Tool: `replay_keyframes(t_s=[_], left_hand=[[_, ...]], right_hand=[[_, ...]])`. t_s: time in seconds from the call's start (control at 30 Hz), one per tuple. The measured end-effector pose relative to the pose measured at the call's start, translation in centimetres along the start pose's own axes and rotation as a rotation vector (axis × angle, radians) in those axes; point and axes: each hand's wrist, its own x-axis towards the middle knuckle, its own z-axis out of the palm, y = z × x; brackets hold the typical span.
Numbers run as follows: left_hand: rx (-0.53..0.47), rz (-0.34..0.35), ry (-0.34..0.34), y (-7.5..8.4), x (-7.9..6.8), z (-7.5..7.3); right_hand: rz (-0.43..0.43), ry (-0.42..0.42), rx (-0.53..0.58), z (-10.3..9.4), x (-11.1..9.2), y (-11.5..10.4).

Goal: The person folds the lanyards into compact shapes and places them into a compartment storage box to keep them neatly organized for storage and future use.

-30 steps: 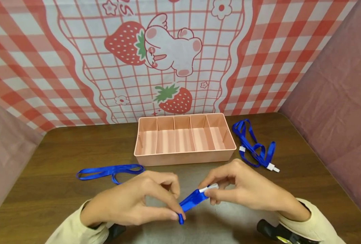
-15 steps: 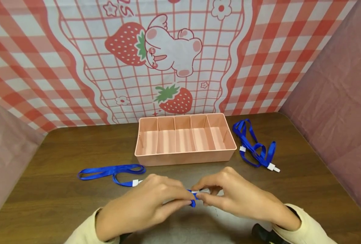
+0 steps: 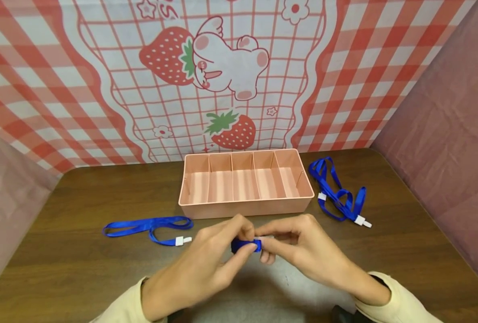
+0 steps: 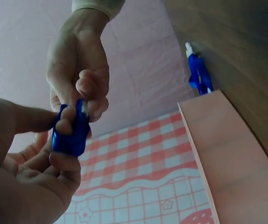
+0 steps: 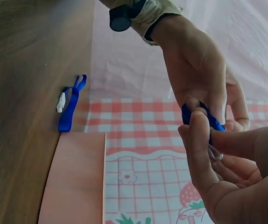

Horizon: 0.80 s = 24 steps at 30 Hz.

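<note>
Between both hands is a blue lanyard (image 3: pixel 244 245), wound into a small flat roll with a white clip partly hidden by fingers. My left hand (image 3: pixel 208 260) grips the roll between thumb and fingers. My right hand (image 3: pixel 307 246) pinches the clip end. In the left wrist view the wound blue band (image 4: pixel 71 140) shows as a short bundle between the fingertips of both hands. A thin pale loop (image 5: pixel 214 153) pokes out below the right fingers in the right wrist view.
A pink tray (image 3: pixel 247 208) with several compartments stands behind the hands. One blue lanyard (image 3: pixel 147 226) with a white clip lies left of it; another, loosely heaped lanyard (image 3: pixel 339 195) lies to its right. A checked strawberry cloth (image 3: pixel 239 89) hangs behind the table.
The blue band stretched between the hands has been wound into a compact roll. The left hand has moved right and up toward the right hand, uncovering the left lanyard's clip.
</note>
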Motion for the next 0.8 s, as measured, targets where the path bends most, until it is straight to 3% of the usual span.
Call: replay_keyframes(t_s=[0.17,0.3,0.5,0.8], left_hand=[[0.03,0.014,0.023,-0.1,-0.1,0.2],[0.092,0.019,0.096,0.1,-0.1,0.5],[0.116,0.101,0.207,0.5,0.1,0.3],[0.073,0.129,0.17,0.4,0.1,0.0]], right_hand=[[-0.027,-0.013,-0.02,0.2,0.0,-0.1],[-0.069,-0.002,-0.022,0.4,-0.1,-0.3],[-0.059,0.049,0.002,0.2,-0.3,-0.9],[-0.049,0.005,0.04,-0.1,-0.4,-1.0]])
